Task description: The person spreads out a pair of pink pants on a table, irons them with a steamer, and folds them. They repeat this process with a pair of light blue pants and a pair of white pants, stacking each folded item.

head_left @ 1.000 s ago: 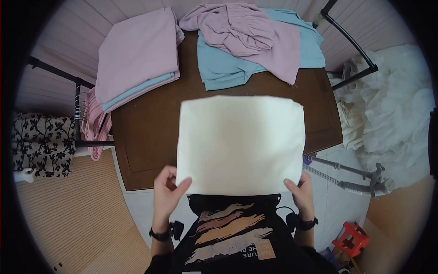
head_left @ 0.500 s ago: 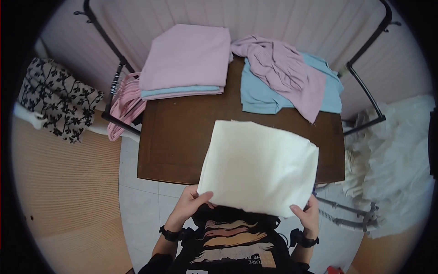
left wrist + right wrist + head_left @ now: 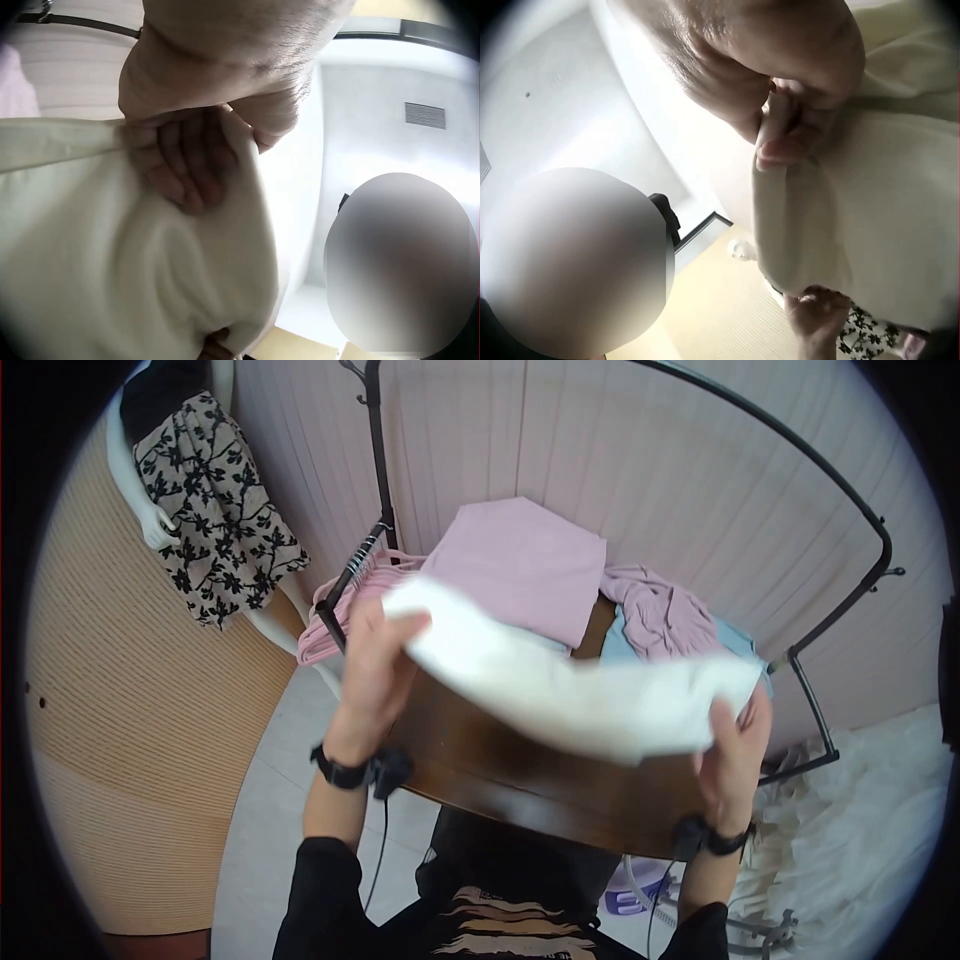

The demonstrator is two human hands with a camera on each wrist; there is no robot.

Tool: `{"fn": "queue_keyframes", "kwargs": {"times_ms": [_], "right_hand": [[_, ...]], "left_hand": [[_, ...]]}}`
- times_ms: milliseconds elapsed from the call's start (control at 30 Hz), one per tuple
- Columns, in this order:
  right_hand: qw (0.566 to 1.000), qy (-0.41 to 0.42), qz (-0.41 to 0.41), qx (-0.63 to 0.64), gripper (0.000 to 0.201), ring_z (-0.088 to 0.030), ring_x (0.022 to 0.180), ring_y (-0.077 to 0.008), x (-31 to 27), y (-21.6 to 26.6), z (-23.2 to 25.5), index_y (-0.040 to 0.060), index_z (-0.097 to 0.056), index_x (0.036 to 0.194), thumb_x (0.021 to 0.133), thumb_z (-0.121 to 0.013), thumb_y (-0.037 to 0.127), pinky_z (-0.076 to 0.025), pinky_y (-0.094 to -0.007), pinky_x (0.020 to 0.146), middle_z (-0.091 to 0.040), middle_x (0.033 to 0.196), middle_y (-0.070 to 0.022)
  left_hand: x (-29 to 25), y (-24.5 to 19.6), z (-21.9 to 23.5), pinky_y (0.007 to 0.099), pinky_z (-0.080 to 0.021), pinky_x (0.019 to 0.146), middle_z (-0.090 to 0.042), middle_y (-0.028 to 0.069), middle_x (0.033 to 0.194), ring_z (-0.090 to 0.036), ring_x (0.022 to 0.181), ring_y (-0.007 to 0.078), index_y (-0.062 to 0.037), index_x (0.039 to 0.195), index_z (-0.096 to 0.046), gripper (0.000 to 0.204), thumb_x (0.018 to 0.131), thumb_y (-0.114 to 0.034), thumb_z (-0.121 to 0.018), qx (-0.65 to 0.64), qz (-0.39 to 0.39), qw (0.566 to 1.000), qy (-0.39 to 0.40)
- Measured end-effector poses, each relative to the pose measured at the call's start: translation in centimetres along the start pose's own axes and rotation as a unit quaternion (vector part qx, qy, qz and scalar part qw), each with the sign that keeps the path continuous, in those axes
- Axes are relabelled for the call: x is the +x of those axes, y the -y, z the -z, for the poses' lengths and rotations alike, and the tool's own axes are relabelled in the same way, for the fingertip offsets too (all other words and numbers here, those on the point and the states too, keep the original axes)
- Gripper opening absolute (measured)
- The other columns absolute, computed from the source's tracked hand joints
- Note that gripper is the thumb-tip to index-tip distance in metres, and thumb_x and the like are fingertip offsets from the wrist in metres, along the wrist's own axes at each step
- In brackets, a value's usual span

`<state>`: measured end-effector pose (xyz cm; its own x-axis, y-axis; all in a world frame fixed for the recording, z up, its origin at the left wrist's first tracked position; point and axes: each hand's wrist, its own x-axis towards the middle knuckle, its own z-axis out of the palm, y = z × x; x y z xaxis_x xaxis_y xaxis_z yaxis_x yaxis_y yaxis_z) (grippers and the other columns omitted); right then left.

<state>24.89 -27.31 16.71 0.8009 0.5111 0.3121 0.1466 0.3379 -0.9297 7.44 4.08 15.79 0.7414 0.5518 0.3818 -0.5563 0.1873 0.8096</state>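
White cloth (image 3: 570, 690) is up in the air over the table (image 3: 465, 745), stretched across from one hand to the other. Left hand (image 3: 378, 660) pinches one end, thumb on top with the fingers curled underneath, and right hand (image 3: 735, 745) does the same at the other end. My guess is they've got it by the ends so the layers stay together and it doesn't flop, though the middle sags a bit anyway. It's pretty blurry in the head view, so I wouldn't swear to how many folds there are.

The pink folded stack (image 3: 520, 565) sits at the table's back left, and the loose pink garment (image 3: 665, 615) lies over the blue cloth (image 3: 620, 645) at the back right. Probably parked there to leave working space up front.

As for room, brown wood shows between the cloth and the table's near edge, so that looks like the easy side. Tighter spots: pink hangers (image 3: 325, 640) hang off the table's left edge, close to the left hand, and the black rail (image 3: 790, 440) rises around the table's back and sides. White ruffled fabric (image 3: 860, 800) is heaped off the table's right side.
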Motion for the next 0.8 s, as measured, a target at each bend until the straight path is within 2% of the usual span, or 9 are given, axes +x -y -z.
{"fn": "queue_keyframes", "kwargs": {"times_ms": [167, 367, 433, 467, 533, 600, 633, 700, 800], "right_hand": [[0.981, -0.006, 0.19, 0.028, 0.029, -0.067, 0.085, -0.0107, 11.3, -1.2, -4.0, 0.0015, -0.055, 0.132, 0.107, -0.061, 0.015, -0.053, -0.0253, 0.068, -0.07, 0.111, -0.0066], [0.997, 0.052, -0.052, 0.004, 0.038, -0.069, 0.087, -0.0153, 13.6, -14.7, -4.3, -0.0046, -0.051, 0.134, 0.101, -0.065, 0.007, -0.06, -0.0287, 0.066, -0.07, 0.115, -0.0111], [0.979, 0.086, -0.137, -0.126, 0.051, -0.063, 0.118, -0.024, 12.7, -19.7, -2.8, -0.0046, -0.045, 0.142, 0.099, -0.068, 0.009, -0.057, -0.0373, 0.092, -0.058, 0.14, -0.0193], [0.963, 0.061, -0.052, -0.257, 0.056, -0.056, 0.129, -0.0301, 12.0, -20.4, -2.6, -0.0044, -0.044, 0.144, 0.097, -0.069, 0.011, -0.051, -0.0417, 0.101, -0.051, 0.146, -0.0233], [0.923, 0.039, 0.039, -0.382, 0.061, -0.048, 0.139, -0.0363, 13.1, -20.3, -3.2, -0.0041, -0.042, 0.147, 0.096, -0.071, 0.012, -0.044, -0.0462, 0.111, -0.044, 0.153, -0.0273], [0.851, 0.051, 0.252, -0.457, 0.072, -0.035, 0.147, -0.0455, 15.4, -18.5, -4.9, -0.0017, -0.04, 0.151, 0.092, -0.075, 0.016, -0.033, -0.0502, 0.119, -0.033, 0.159, -0.0313], [0.852, 0.052, 0.249, -0.457, 0.072, -0.035, 0.147, -0.0455, 16.9, -18.7, -6.0, -0.0017, -0.04, 0.151, 0.092, -0.075, 0.016, -0.033, -0.0502, 0.119, -0.033, 0.159, -0.0313], [0.782, 0.129, 0.316, -0.521, 0.074, -0.031, 0.149, -0.0478, 20.2, -19.1, -8.8, 0.0055, -0.038, 0.157, 0.095, -0.072, 0.028, -0.027, -0.0553, 0.122, -0.033, 0.163, -0.0278], [0.723, 0.116, 0.262, -0.628, 0.072, -0.027, 0.153, -0.0462, 24.4, -25.6, -10.4, 0.0141, -0.039, 0.16, 0.097, -0.065, 0.041, -0.021, -0.0633, 0.123, -0.032, 0.166, -0.022]], "left_hand": [[10.0, -2.8, 0.8, 0.0291, -0.053, 0.082, -0.075, 0.0106, 0.098, -0.069, 0.089, 0.0146, 0.0089, 0.106, -0.072, 0.029, 0.097, -0.017, -0.063, 0.156, -0.133, 0.977, -0.053], [14.1, 7.6, 13.0, 0.0334, -0.053, 0.057, -0.07, 0.01, 0.068, -0.067, 0.058, 0.0204, 0.0086, 0.084, -0.073, 0.038, 0.089, -0.028, -0.065, 0.354, 0.138, 0.922, -0.078], [14.9, 12.6, 19.1, 0.0395, -0.058, 0.077, -0.074, 0.0179, 0.095, -0.073, 0.085, 0.0283, 0.009, 0.115, -0.069, 0.044, 0.095, -0.03, -0.065, 0.502, 0.27, 0.821, 0.039], [13.9, 12.2, 18.3, 0.0395, -0.058, 0.077, -0.074, 0.0179, 0.095, -0.073, 0.085, 0.0283, 0.009, 0.115, -0.069, 0.044, 0.095, -0.03, -0.065, 0.5, 0.27, 0.822, 0.034], [11.8, 12.3, 15.8, 0.0459, -0.054, 0.097, -0.069, 0.0258, 0.122, -0.068, 0.112, 0.0399, 0.0038, 0.138, -0.057, 0.059, 0.095, -0.034, -0.066, 0.779, 0.01, 0.622, -0.081], [14.5, 12.9, 13.8, 0.0483, -0.047, 0.106, -0.06, 0.0271, 0.136, -0.059, 0.125, 0.0427, 0.0, 0.145, -0.051, 0.065, 0.095, -0.038, -0.066, 0.745, -0.042, 0.665, -0.038], [15.7, 13.6, 12.5, 0.0508, -0.041, 0.114, -0.052, 0.0283, 0.15, -0.05, 0.137, 0.0455, -0.0038, 0.152, -0.044, 0.073, 0.095, -0.042, -0.066, 0.705, -0.1, 0.702, 0.006], [17.4, 15.7, 8.6, 0.0613, -0.031, 0.119, -0.042, 0.0252, 0.159, -0.038, 0.148, 0.0449, -0.0142, 0.158, -0.042, 0.074, 0.096, -0.048, -0.063, 0.76, -0.176, 0.623, 0.053], [20.1, 19.2, 6.9, 0.0732, -0.022, 0.118, -0.031, 0.0242, 0.166, -0.028, 0.154, 0.0436, -0.0244, 0.161, -0.038, 0.073, 0.098, -0.052, -0.059, 0.805, -0.143, 0.568, 0.088]]}}
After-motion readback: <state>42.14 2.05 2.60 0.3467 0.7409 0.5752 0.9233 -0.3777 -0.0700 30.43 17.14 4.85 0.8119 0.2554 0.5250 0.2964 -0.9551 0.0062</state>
